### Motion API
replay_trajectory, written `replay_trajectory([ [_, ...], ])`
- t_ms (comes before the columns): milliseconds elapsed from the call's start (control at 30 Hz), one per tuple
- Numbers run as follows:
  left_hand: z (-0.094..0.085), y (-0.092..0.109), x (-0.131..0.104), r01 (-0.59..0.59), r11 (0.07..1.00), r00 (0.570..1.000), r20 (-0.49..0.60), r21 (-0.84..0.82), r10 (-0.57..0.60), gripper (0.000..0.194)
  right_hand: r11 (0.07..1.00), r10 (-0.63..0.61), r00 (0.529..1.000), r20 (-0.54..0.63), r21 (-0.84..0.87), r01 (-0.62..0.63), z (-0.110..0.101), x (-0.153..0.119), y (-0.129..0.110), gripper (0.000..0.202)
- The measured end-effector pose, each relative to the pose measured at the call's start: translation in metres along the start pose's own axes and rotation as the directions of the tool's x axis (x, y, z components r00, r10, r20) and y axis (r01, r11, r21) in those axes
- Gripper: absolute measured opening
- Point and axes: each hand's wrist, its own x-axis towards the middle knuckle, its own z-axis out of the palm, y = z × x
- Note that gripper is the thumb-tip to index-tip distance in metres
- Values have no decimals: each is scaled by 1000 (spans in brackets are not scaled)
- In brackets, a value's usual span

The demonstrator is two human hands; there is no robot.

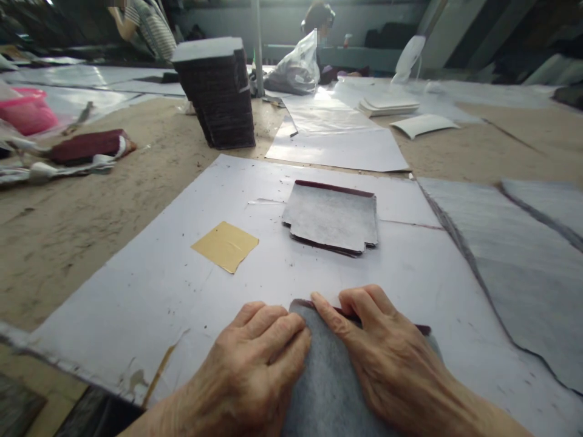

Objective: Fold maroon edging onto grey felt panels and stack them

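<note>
A grey-backed sheet of material (325, 376) with a dark maroon folded strip along its far edge lies at the near side of the white board (136, 273). My left hand (259, 358) is closed at the sheet's left edge, fingers curled together by the far left corner. On the folded strip, my right hand (387, 346) presses with its thumb stretched along it and the other fingers bent over the far edge. Beyond my hands rests a small stack of similar grey pieces (332, 215) with notched near corners. A yellow-tan square (226, 247) lies left of that stack.
Larger grey sheets (514, 261) are piled at the right. A tall dark stack (218, 97) stands beyond the board, near a metal pole (257, 48). A maroon-wrapped tool (91, 145) and a pink basket (27, 112) sit at left. Two people are in the background.
</note>
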Motion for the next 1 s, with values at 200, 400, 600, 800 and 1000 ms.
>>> replay_trajectory([
  [200,1,-3,3,-21,1000,1000,16,15,21,27,999,10,994,111,-47,-5,-4,5,0,55],
  [400,0,-1,0,-35,998,999,21,58,34,30,990,6,989,148,-142,15,-3,7,-1,60],
  [600,2,-3,-1,-64,993,998,16,94,63,30,963,2,992,127,-267,32,-1,7,-7,68],
  [800,4,-3,-1,-75,994,997,6,79,75,28,906,62,987,146,-423,6,5,14,-19,65],
  [1000,1,-3,-3,-87,992,996,0,92,87,30,945,11,1000,22,-328,-3,3,11,-11,56],
])
